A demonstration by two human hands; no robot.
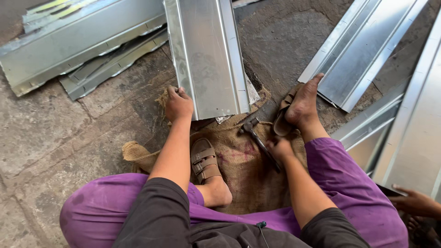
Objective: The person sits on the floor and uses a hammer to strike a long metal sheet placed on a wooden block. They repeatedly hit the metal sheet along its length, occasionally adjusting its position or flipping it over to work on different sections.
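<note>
A person in purple trousers sits on the ground, seen from above, working a long folded metal sheet point(206, 55) that lies lengthwise ahead of them. The left hand point(178, 104) grips the near left corner of the sheet, fingers curled tight over its bent edge. The right hand point(280, 149) is wrapped closed around the handle of a hammer point(258, 140), whose head lies just below the sheet's near edge, over a burlap sack point(239, 165) spread on the stone floor point(46, 138). The left foot, in a brown sandal point(204, 160), rests on the sack between the arms; the right foot point(305, 103) is tilted up on its edge beside a second sandal, its toes against another metal sheet point(363, 50) to the right. More bent sheets are stacked at upper left point(78, 41) and along the right edge point(413, 138). At lower right, another person's hand point(415, 202) rests near that stack, fingers loosely spread.
</note>
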